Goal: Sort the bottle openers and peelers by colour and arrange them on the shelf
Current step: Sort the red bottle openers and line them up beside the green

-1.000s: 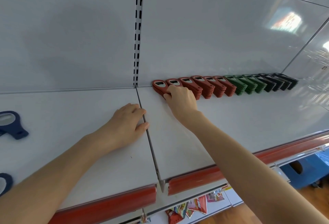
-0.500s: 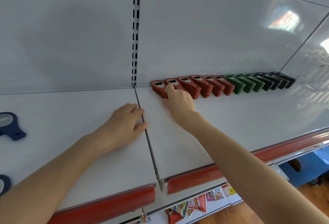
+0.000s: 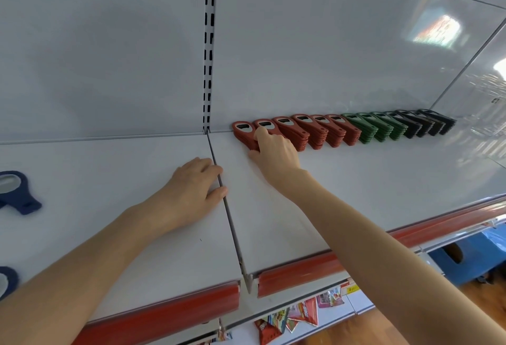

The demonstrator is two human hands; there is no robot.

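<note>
A row of stacked bottle openers lines the back of the white shelf: red stacks on the left, green stacks in the middle, black stacks at the right end. My right hand rests on the near ends of the two leftmost red stacks, fingers laid against them. My left hand lies palm down on the shelf beside the seam between the two boards, holding nothing. Two blue peelers lie at the far left edge.
A slotted upright divides the white back wall. Red price strips run along the shelf's front edge. Below hang snack packets, and a blue stool stands on the wooden floor at the right.
My right hand has slid slightly left along the red stacks, fingers now on the two leftmost ones. My left hand has stayed flat on the shelf.
</note>
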